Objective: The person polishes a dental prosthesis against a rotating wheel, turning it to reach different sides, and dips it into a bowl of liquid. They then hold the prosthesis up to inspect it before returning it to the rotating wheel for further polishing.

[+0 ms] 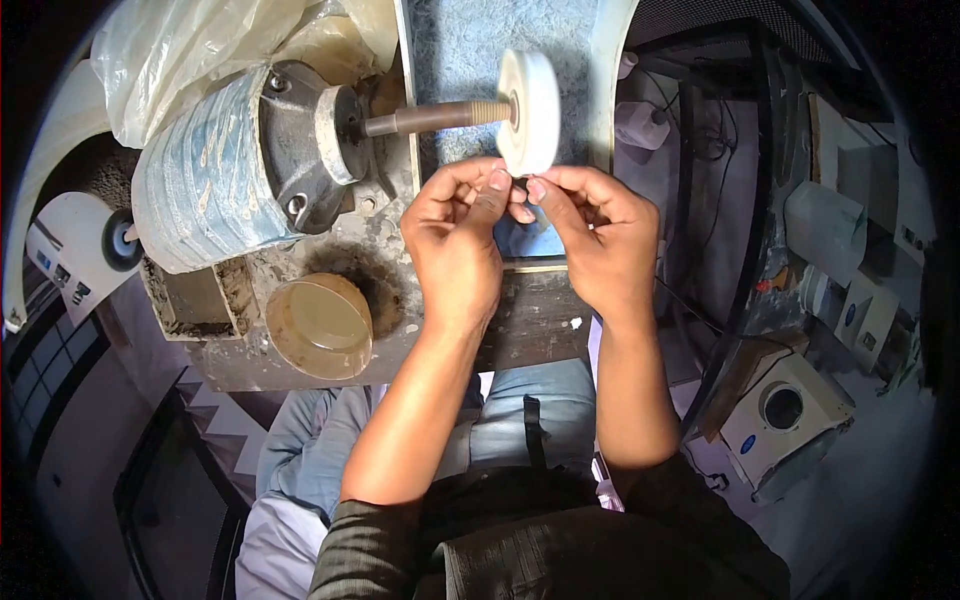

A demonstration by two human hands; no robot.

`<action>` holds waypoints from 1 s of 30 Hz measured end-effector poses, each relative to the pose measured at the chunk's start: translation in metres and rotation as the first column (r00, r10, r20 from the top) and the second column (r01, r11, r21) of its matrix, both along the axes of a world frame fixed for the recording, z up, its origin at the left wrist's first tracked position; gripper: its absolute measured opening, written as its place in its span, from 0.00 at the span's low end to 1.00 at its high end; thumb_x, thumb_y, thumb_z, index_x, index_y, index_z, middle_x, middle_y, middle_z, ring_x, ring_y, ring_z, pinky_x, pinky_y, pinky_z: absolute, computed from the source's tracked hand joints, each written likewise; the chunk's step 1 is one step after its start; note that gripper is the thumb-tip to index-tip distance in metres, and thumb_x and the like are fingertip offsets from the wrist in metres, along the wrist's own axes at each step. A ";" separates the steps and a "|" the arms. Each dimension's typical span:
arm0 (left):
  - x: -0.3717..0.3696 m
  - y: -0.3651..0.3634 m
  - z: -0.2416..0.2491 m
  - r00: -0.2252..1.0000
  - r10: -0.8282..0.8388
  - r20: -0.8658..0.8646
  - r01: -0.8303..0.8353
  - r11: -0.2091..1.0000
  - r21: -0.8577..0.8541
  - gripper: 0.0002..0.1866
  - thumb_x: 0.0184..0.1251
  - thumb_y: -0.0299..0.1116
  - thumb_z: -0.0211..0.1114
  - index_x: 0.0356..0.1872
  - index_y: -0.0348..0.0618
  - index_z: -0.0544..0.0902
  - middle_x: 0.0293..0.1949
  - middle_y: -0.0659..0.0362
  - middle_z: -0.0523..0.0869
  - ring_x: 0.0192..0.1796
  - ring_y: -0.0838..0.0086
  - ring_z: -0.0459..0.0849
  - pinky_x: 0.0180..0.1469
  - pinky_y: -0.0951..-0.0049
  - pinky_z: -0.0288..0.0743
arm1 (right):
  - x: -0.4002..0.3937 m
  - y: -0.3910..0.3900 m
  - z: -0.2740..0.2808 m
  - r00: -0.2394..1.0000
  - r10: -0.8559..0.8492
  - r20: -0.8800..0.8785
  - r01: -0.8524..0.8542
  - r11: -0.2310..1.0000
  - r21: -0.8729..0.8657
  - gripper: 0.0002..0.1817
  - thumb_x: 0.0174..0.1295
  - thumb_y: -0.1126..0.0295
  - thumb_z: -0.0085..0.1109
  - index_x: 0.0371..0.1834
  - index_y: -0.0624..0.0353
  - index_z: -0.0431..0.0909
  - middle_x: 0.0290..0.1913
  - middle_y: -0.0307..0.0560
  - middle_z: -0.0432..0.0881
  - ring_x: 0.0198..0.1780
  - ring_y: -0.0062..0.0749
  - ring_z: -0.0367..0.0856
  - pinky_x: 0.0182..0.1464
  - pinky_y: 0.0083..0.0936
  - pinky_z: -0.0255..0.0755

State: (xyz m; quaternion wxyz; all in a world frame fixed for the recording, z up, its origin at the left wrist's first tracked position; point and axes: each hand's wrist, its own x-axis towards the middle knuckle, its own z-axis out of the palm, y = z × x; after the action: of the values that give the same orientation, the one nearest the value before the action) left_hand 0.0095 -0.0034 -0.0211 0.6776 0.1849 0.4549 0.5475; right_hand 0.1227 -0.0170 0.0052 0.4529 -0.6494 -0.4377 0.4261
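Observation:
A white round wheel (540,112) sits on the end of a threaded metal shaft (430,118) that comes out of a blue-grey motor (215,165). Right under the wheel's lower edge, my left hand (462,235) and my right hand (603,235) are close together, with thumbs and fingertips pinched. Between the fingertips is something too small to make out, touching or very near the wheel's rim. Behind the wheel lies a blue tray (455,60) with pale side walls.
Left of my hands, a round bowl of cloudy liquid (320,325) stands near the bench's front edge, beside a grimy rectangular container (195,300). Clear plastic sheeting (180,60) covers the back left. At the right are a dark frame, cables and a beige machine (780,410).

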 end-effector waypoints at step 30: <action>0.010 -0.007 -0.023 0.918 0.078 0.388 -0.093 0.996 0.019 0.07 0.67 0.16 0.54 0.42 0.38 0.76 0.38 0.55 0.83 0.41 0.76 0.81 0.48 0.77 0.76 | -0.004 -0.003 -0.013 0.973 0.006 0.232 -0.055 0.977 0.204 0.04 0.57 0.80 0.64 0.35 0.64 0.81 0.32 0.44 0.84 0.26 0.18 0.80 0.25 0.15 0.71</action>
State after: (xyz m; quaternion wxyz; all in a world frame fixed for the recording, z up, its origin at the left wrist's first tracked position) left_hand 0.0192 -0.0104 -0.0442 0.7259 0.0658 0.3097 0.6106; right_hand 0.1189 -0.0196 -0.0083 0.4582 -0.6362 -0.5397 0.3066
